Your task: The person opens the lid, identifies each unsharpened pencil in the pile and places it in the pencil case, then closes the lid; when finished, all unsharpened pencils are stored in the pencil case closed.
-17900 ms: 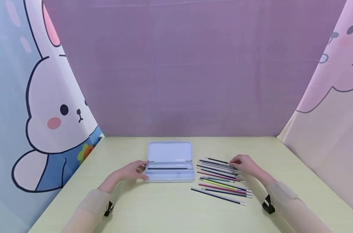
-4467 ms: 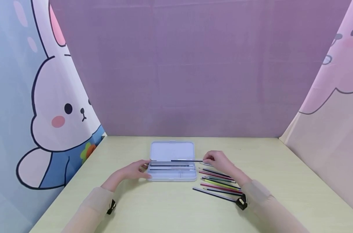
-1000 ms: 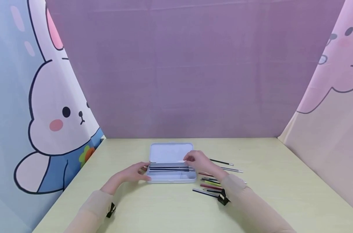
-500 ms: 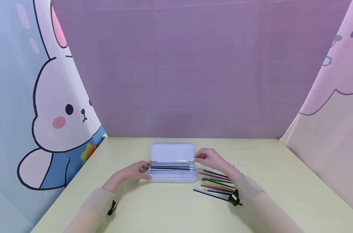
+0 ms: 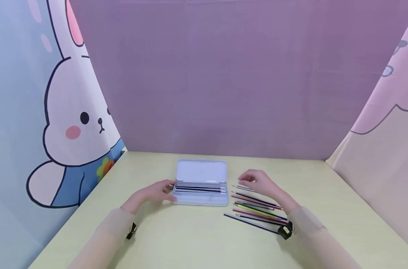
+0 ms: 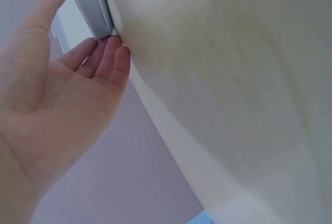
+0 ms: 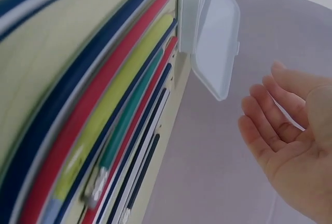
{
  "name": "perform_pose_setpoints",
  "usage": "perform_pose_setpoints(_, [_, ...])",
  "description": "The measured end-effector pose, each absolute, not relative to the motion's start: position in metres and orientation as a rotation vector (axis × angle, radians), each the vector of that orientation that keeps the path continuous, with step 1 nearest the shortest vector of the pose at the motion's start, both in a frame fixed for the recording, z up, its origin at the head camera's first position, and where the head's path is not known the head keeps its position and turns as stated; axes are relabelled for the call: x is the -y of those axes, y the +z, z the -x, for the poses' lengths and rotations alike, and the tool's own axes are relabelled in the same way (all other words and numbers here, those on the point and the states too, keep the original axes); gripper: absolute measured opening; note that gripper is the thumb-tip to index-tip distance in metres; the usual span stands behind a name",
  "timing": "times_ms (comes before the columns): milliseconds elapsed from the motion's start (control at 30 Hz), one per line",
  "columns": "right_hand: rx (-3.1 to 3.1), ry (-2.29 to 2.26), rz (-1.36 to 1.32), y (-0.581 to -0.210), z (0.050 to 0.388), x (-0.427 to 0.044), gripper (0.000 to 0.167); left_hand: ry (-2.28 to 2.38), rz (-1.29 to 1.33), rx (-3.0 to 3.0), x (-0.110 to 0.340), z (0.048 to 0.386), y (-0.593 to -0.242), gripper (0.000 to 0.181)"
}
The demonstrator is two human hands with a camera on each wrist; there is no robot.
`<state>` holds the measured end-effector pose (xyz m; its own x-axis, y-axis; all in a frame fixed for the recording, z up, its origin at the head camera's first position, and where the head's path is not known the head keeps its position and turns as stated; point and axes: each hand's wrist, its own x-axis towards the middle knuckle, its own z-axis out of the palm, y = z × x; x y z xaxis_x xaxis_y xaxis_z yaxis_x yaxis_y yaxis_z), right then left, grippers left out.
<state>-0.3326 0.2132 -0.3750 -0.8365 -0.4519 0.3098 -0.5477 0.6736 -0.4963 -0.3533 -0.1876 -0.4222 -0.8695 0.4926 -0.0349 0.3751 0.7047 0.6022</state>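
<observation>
A white pencil case (image 5: 190, 199) lies with its lid (image 5: 201, 170) raised at the back. Several dark-striped pencils (image 5: 197, 188) lie in its rear compartment; the front compartments look bare. My left hand (image 5: 156, 191) grips the case's left end, thumb at the front corner and fingers at the back, as the left wrist view also shows around the case (image 6: 89, 6). My right hand (image 5: 259, 182) hovers over the far end of the loose pencils, right of the case. In the right wrist view the right hand (image 7: 290, 130) has relaxed, bent fingers and holds nothing.
Loose pencils fan out right of the case, among them a yellow pencil (image 5: 257, 211), a green pencil (image 7: 124, 125) and a red pencil (image 7: 104, 84). One striped pencil (image 5: 249, 223) lies nearest the front. A purple cloth (image 5: 224, 82) hangs behind the table (image 5: 177, 239).
Over the whole span, pencils have passed from the table into the case, which first held one. In the last second my right hand moved from the case rightward over the pencils; the left hand stayed.
</observation>
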Motion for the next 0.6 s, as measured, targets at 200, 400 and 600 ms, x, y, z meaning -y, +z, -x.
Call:
perform_pose_setpoints(200, [2.761, 0.876, -0.778, -0.376, 0.324, -0.233, 0.016, 0.932, -0.711, -2.680, 0.187, 0.357, -0.424, 0.077])
perform_pose_setpoints(400, [2.778, 0.861, -0.801, -0.379, 0.317, -0.249, 0.021, 0.938, -0.695, -2.688, 0.187, 0.356, -0.423, 0.077])
perform_pose_setpoints(600, [2.800, 0.848, -0.800, -0.381, 0.311, -0.259, 0.020, 0.923, -0.695, -2.696, 0.187, 0.352, -0.420, 0.076])
